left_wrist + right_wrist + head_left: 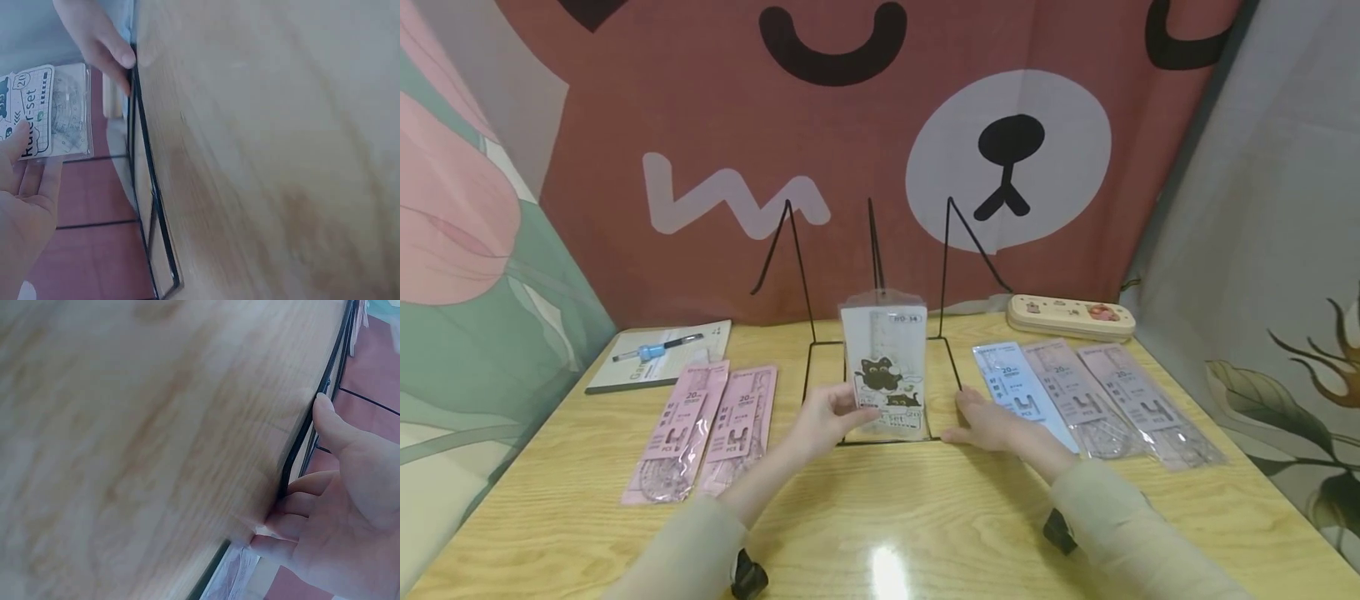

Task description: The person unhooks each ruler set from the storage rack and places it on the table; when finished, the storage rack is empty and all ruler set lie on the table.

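Note:
My left hand (827,425) pinches a clear-packed ruler set (891,342) with a black cat print, thumb in front and fingers behind. The pack is upright above the front of a black wire rack (801,271), whose thin posts rise at the back. "Ruler-set" can be read on the pack (69,112) in the left wrist view. At the rack's right front corner, my right hand (1000,429) holds the base wire. In the right wrist view, the thumb touches the front wire (306,428) and the other fingers bend at the side wire.
Two pink ruler packs (741,425) lie left of the rack. Behind them is a notebook (625,367) with a blue pen (658,347) on it. One blue pack (1022,392) and two pink packs (1078,400) lie to the right, before a cream pencil case (1071,317). A curtain hangs behind.

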A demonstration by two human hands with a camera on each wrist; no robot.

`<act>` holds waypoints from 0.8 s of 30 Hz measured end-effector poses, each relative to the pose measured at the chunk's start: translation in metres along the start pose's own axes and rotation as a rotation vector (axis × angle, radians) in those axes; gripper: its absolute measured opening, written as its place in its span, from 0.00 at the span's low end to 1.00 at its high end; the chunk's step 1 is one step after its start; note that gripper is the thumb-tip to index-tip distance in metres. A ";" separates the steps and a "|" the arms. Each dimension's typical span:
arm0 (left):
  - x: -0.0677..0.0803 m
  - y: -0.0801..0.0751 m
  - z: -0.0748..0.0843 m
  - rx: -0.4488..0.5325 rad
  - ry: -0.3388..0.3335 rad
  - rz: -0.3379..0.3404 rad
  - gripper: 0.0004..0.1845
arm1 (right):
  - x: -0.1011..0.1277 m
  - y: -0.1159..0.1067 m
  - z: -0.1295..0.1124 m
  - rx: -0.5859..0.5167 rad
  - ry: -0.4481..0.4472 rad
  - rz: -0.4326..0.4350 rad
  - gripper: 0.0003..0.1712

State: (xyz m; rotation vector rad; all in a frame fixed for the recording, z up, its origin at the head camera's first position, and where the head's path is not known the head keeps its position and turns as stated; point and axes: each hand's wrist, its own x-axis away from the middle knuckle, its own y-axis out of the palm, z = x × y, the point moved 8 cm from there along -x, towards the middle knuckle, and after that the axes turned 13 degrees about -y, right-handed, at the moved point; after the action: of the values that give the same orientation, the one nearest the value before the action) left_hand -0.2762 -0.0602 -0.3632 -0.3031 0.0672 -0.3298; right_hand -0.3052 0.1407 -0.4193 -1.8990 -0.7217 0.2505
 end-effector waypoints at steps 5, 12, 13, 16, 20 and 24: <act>0.012 0.006 0.008 0.007 0.027 -0.031 0.16 | 0.001 0.000 -0.001 -0.002 -0.011 0.007 0.48; 0.043 -0.016 -0.003 -0.027 0.011 -0.052 0.12 | 0.001 0.000 -0.003 -0.007 -0.024 0.006 0.48; 0.047 -0.024 -0.007 -0.043 -0.003 -0.038 0.11 | 0.001 0.000 -0.002 -0.007 -0.024 0.005 0.48; 0.061 -0.051 -0.021 -0.108 -0.049 0.025 0.10 | 0.000 0.000 -0.003 -0.014 -0.021 0.004 0.48; 0.080 -0.092 -0.035 -0.201 -0.155 0.114 0.13 | 0.001 0.001 -0.004 -0.022 -0.025 -0.001 0.49; 0.097 -0.135 -0.040 -0.285 -0.232 0.208 0.16 | 0.001 0.002 -0.004 -0.022 -0.025 -0.006 0.49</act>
State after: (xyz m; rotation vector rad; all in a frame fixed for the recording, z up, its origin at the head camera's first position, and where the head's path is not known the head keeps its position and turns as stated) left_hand -0.2305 -0.2247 -0.3616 -0.6100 -0.0829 -0.0759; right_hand -0.3022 0.1378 -0.4190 -1.9177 -0.7498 0.2640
